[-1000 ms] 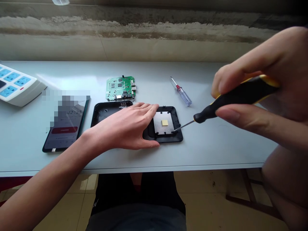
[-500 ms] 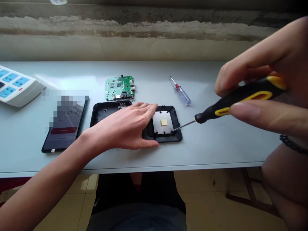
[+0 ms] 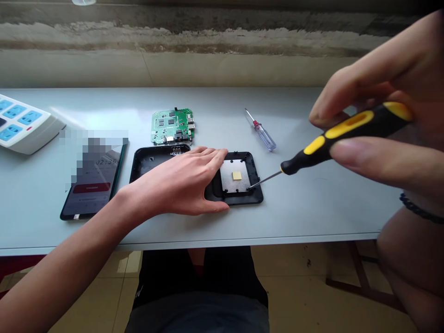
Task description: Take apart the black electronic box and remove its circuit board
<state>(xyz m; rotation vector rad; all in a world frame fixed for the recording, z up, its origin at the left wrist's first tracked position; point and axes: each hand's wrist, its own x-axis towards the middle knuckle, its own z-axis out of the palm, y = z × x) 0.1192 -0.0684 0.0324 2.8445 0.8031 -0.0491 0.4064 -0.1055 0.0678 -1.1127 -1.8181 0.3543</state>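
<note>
My right hand (image 3: pixel 385 125) grips a black and yellow screwdriver (image 3: pixel 312 148) by its handle, thumb and fingers on opposite sides. The shaft slants down to the left, and its tip meets the near right corner of a silvery metal plate (image 3: pixel 229 182). That plate lies inside a black plastic cover (image 3: pixel 255 196) and carries a small yellowish square pad (image 3: pixel 236 175). My left hand (image 3: pixel 185 178) spans the cover's left part, thumb along the near edge and fingertips at the far edge, holding it against the table. A second black shell (image 3: pixel 144 159) is partly hidden beneath this hand.
Behind the shell lies a green circuit board (image 3: pixel 169 127). A small screwdriver with a clear handle (image 3: pixel 264 136) rests behind the cover. A phone (image 3: pixel 93 185) and a white power strip (image 3: pixel 38 127) are at the left. The table's front edge (image 3: pixel 222 244) runs close by.
The black and yellow screwdriver's handle has turned about its axis in my right hand, whose fingers shifted slightly. Its tip stays at the plate's corner. My left hand and the cover keep their places.
</note>
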